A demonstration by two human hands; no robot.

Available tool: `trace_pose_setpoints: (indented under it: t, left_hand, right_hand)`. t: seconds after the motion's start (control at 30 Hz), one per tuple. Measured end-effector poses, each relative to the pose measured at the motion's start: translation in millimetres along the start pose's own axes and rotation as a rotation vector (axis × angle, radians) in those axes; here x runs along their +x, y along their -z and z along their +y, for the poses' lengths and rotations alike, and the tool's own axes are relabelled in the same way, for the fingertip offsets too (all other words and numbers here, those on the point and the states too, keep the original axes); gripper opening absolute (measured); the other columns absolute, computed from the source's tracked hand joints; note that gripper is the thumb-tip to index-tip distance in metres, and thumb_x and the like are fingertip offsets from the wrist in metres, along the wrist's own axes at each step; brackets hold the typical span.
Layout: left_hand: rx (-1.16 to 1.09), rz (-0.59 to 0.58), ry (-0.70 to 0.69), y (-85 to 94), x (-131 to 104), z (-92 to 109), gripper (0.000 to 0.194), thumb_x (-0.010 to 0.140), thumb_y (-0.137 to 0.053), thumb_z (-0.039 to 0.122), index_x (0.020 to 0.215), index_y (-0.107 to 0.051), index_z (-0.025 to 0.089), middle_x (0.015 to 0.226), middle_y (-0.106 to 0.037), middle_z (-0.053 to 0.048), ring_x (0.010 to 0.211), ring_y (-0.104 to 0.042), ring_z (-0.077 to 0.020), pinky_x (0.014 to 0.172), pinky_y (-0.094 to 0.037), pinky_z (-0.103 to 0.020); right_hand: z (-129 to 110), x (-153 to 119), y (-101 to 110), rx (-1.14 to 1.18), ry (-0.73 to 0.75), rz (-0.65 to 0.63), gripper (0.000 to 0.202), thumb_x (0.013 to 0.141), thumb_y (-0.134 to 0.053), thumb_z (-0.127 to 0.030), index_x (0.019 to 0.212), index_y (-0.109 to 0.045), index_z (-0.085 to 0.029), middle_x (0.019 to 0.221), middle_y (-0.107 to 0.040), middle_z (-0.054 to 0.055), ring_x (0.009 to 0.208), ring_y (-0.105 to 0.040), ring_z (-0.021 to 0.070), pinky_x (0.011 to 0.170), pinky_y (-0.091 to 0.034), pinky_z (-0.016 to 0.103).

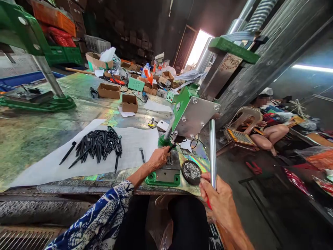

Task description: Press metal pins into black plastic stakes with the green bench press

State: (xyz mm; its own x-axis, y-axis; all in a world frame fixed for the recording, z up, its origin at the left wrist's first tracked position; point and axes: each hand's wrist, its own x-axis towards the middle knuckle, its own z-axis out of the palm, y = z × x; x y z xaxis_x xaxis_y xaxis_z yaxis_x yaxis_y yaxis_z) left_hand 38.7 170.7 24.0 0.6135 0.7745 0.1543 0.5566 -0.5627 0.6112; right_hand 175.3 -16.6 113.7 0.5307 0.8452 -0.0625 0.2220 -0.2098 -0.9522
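Observation:
My right hand (218, 192) is wrapped around the steel lever (213, 149) of a green hand press (191, 107). At the press base (163, 177), my left hand (160, 157) pinches a black plastic stake (172, 147) under the ram; the fingers hide much of it. Beside the base, a round dark dish (184, 173) holds many small silvery metal pieces (192, 171). To the left, a pile of black plastic stakes (100, 146) lies on a white sheet (135, 137). One single stake (142, 155) lies between the pile and my left hand.
A second green press (39, 100) stands on the left of the table. Small cardboard boxes (109, 91), a green box (136, 84) and cables clutter the back. On the right, a person sits beyond a chair (240, 132), near a thick slanted post (273, 52).

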Motion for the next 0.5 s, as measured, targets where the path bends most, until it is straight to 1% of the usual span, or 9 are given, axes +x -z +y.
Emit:
trace_pose_setpoints:
  t: [0.03,0.07,0.17,0.23,0.33,0.4,0.5]
  left_hand:
    - [-0.001,-0.006,-0.001,-0.5,0.1,-0.1,0.015,0.089,-0.041,0.016,0.095,-0.054,0.016,0.093,-0.064,-0.007,0.085,-0.061,-0.0202,0.068,-0.04,-0.025]
    - [-0.004,-0.014,0.001,-0.9,0.3,-0.1,0.014,0.089,-0.042,0.016,0.095,-0.054,0.016,0.093,-0.064,-0.007,0.084,-0.061,-0.02,0.067,-0.039,-0.025]
    - [-0.014,-0.017,-0.005,-1.2,1.1,0.2,0.013,0.088,-0.043,0.016,0.095,-0.054,0.017,0.094,-0.063,-0.006,0.084,-0.06,-0.0194,0.068,-0.039,-0.025]
    - [-0.021,-0.011,-0.009,-0.7,1.2,0.3,0.014,0.087,-0.042,0.015,0.094,-0.054,0.017,0.094,-0.063,-0.006,0.084,-0.06,-0.0191,0.069,-0.04,-0.025]
    - [-0.029,-0.016,-0.001,0.1,0.7,-0.4,0.014,0.087,-0.042,0.016,0.093,-0.054,0.016,0.093,-0.063,-0.007,0.084,-0.06,-0.0193,0.071,-0.041,-0.025]
    - [-0.027,-0.015,-0.004,-0.2,0.6,-1.4,0.014,0.088,-0.042,0.018,0.094,-0.055,0.016,0.094,-0.064,-0.007,0.086,-0.061,-0.0196,0.072,-0.041,-0.025]
    - [-0.019,-0.007,-0.01,-2.0,0.6,-2.7,0.015,0.089,-0.042,0.019,0.096,-0.055,0.017,0.096,-0.064,-0.007,0.086,-0.061,-0.0192,0.072,-0.041,-0.025]
  right_hand:
    - [1.6,-0.3,0.6,-0.021,-0.011,-0.009,0.042,0.069,-0.067,-0.052,0.089,-0.053,-0.018,0.051,-0.052,-0.002,0.044,-0.05,0.0156,0.041,-0.041,0.025]
    - [4.8,0.1,0.0,-0.052,0.005,0.022,0.041,0.07,-0.066,-0.052,0.089,-0.053,-0.018,0.05,-0.052,-0.002,0.045,-0.05,0.0161,0.042,-0.041,0.026]
    - [21.7,5.0,-6.9,-0.128,0.115,0.179,0.036,0.076,-0.061,-0.051,0.091,-0.053,-0.019,0.051,-0.051,-0.003,0.044,-0.05,0.0166,0.042,-0.04,0.027]
    - [33.7,9.3,-11.4,-0.155,0.18,0.221,0.032,0.079,-0.058,-0.049,0.092,-0.053,-0.02,0.052,-0.051,-0.003,0.044,-0.049,0.0167,0.042,-0.04,0.027]
    - [41.0,13.5,-12.4,-0.204,0.213,0.178,0.03,0.081,-0.054,-0.047,0.093,-0.053,-0.02,0.05,-0.051,-0.003,0.044,-0.049,0.0169,0.042,-0.039,0.027]
    - [38.1,13.2,-10.3,-0.194,0.208,0.16,0.031,0.08,-0.054,-0.049,0.092,-0.053,-0.02,0.05,-0.051,-0.003,0.044,-0.049,0.0172,0.043,-0.039,0.028]
    - [30.3,8.9,-8.0,-0.12,0.154,0.112,0.036,0.076,-0.057,-0.052,0.09,-0.052,-0.02,0.05,-0.05,-0.003,0.044,-0.048,0.0176,0.043,-0.038,0.028]
